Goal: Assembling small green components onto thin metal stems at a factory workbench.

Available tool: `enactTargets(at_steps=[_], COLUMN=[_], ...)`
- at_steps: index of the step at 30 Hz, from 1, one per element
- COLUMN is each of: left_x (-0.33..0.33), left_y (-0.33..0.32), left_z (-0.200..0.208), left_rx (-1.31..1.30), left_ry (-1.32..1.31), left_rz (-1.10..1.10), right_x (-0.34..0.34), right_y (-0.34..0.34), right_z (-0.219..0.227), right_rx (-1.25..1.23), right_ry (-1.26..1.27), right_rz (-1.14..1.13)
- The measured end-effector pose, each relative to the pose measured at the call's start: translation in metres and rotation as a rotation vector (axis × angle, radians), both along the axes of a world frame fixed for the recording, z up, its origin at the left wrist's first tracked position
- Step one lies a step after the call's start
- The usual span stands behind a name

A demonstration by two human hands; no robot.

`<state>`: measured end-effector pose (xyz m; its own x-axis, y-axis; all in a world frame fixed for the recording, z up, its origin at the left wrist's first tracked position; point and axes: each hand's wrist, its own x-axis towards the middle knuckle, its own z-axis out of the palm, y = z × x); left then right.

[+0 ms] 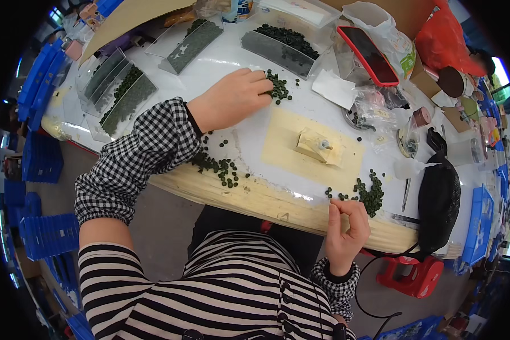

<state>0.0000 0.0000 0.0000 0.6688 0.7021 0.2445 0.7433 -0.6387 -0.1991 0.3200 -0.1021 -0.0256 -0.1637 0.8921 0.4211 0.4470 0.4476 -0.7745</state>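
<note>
Beyond a near-left scatter of small dark-green discs (211, 164), your left hand (232, 99) curls its fingers at the far pile (278, 88), any grip hidden. A pale block (314, 148) with a grey peg (325, 145) stands on a yellow sheet (276, 136); nearer and right, your right hand (347, 232) bends thumb and forefinger close together beside the near-right pile (372, 198), any hold unclear.

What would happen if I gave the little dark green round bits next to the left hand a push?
The small, dark green, round pieces would probably scatter, since they lie loose beside the bare left hand. Each is likely light, being smaller than a fingertip. Some might roll, given their round outlines.
</note>
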Motion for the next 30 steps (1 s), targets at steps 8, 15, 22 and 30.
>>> enactTargets(at_steps=[8,15,22,30], left_x=[-0.031,-0.023,0.039,0.056], left_y=[-0.075,-0.141,-0.136,-0.131], left_z=[0.027,-0.023,-0.019,-0.037], left_rx=[-0.133,-0.157,-0.11,-0.007], left_ry=[-0.565,-0.886,-0.554,-0.572], left_rz=[0.332,0.587,0.397,0.428], right_x=[-0.001,-0.009,-0.038,-0.049], right_y=[0.001,0.004,-0.007,-0.007], right_z=[-0.003,0.0,-0.009,-0.008], right_rx=[-0.007,-0.021,0.172,0.212], right_ry=[0.001,-0.032,-0.224,-0.241], right_rz=[-0.014,0.014,0.163,0.156])
